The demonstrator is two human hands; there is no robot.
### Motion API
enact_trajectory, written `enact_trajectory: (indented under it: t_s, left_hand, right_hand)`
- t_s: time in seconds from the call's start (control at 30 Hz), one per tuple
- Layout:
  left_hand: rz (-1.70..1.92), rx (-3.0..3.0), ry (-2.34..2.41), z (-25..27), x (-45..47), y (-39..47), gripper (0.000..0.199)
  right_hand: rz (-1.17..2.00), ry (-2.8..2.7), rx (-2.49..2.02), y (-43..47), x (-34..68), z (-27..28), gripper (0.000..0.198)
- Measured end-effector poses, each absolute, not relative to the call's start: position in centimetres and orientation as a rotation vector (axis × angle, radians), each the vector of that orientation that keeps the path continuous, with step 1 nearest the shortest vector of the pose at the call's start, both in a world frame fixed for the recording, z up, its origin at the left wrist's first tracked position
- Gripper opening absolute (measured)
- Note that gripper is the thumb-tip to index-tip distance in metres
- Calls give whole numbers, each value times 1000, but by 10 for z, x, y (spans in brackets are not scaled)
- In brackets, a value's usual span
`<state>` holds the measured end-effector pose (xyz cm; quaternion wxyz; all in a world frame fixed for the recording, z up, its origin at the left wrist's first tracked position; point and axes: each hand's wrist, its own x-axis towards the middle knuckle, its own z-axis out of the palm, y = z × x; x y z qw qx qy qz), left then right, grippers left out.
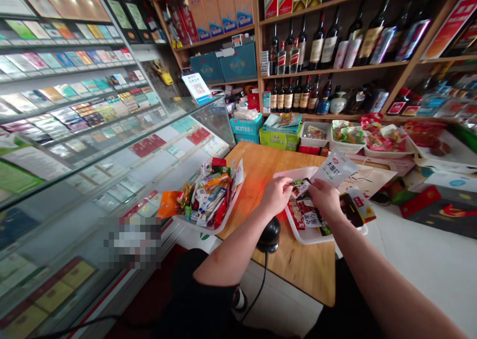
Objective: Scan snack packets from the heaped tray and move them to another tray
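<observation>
My left hand (276, 195) and my right hand (325, 198) are closed on either side of a small dark snack packet (300, 187). Both are above a white plastic tray (309, 239) on the wooden table (257, 157). Inside the tray lie a red snack packet (298, 213) and a black-and-yellow snack packet (359, 205). A large pale packet with Chinese print (335, 167) leans up just behind my right hand. Beneath my left forearm stands a black rounded device (269, 234) with a cable.
To the left, a second white tray (203, 228) is heaped with colourful packets. A glass display counter (112, 155) runs along the left side. Several white trays of snacks, such as one with green packets (348, 132), line the back. Bottles (316, 45) fill the shelves behind.
</observation>
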<state>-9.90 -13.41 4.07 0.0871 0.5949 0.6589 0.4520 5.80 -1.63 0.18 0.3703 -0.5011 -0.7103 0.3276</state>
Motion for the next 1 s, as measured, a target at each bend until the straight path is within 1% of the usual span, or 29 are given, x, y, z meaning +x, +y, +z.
enact_trajectory:
  t_s: [0.07, 0.13, 0.27, 0.4, 0.47, 0.5, 0.57, 0.67, 0.73, 0.87, 0.93, 1.0]
  left_hand:
    - [1312, 1766, 1959, 40, -103, -141, 21]
    - [1244, 1781, 1967, 41, -108, -150, 19]
    - [968, 1916, 2043, 43, -118, -165, 19]
    - [688, 2130, 2081, 40, -124, -170, 23]
    - [609, 2198, 2082, 37, -125, -170, 22]
    - [579, 2225, 2082, 37, -126, -169, 21]
    - [546, 2272, 2078, 36, -126, -168, 21]
    - [520, 2334, 2079, 40, -125, -168, 24]
    - [490, 2365, 2098, 43, -124, -170, 25]
    - [432, 2383, 2153, 49, -126, -178, 21]
    - [435, 2369, 2181, 52, -129, -183, 20]
    - [454, 2352, 2219, 54, -133, -188, 19]
  right_hand:
    - [815, -1827, -1362, -23, 56, 4, 49]
    - [789, -1802, -1356, -37, 52, 11, 49]
    - [798, -1685, -1158, -99, 42, 39, 35]
    - [954, -1790, -814, -199, 39, 64, 17]
    - [1122, -1911, -559, -251, 42, 68, 13]
    - [1206, -1969, -437, -274, 44, 68, 16]
    - [1371, -2071, -292, -313, 48, 66, 32]
    - [1532, -2122, -186, -348, 52, 68, 53]
    - [1623, -2142, -115, -359, 54, 77, 55]
    - [1735, -2193, 129, -365, 53, 97, 45]
    - [1703, -2179, 50, -365, 51, 97, 46]
    - [1646, -2152, -136, -367, 48, 92, 52]
